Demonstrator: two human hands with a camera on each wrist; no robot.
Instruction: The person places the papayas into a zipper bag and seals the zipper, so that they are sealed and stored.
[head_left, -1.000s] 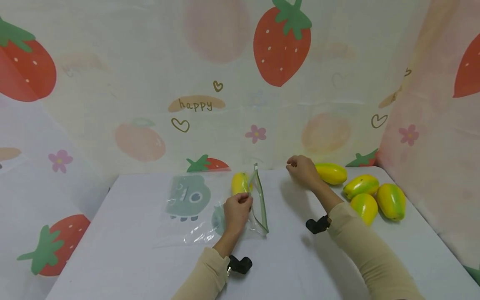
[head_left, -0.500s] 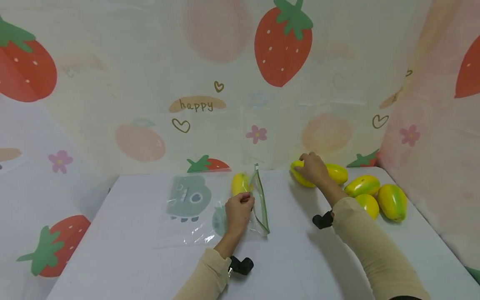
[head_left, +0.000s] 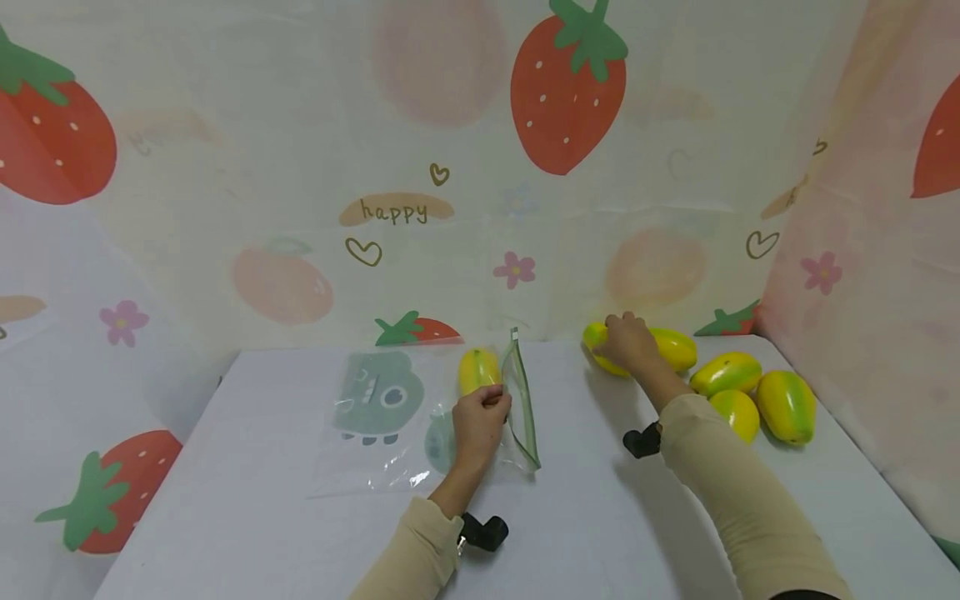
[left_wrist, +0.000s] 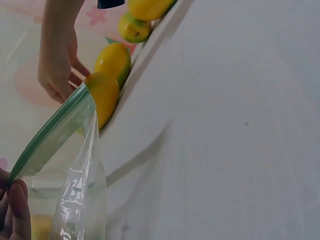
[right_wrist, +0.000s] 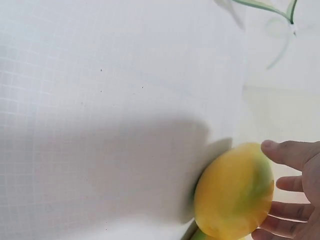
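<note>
My left hand [head_left: 480,425] pinches the edge of a clear zip bag [head_left: 375,387] printed with a green-grey cartoon dinosaur. The bag lies on the table with its green-edged mouth raised and held apart. Inside, near the mouth, sits an oval yellow-green fruit [head_left: 478,369], like a mango or papaya. At the back right, my right hand [head_left: 628,343] grips a similar yellow-green fruit [right_wrist: 232,192]. In the right wrist view the thumb is on its upper end and the lower fingers are at its far side; the forefinger stands slightly off.
Beside the right hand lies another yellow-green fruit [head_left: 675,348]. Several more, including one nearer fruit [head_left: 785,407], rest on the right of the white-covered table [head_left: 225,500]. A strawberry-printed backdrop [head_left: 300,125] rises along the table's rear edge.
My right hand has moved rightward onto the fruit at the back and its fingers have closed in around it. The left hand keeps its pinch; the fruit in the bag has shifted slightly.
</note>
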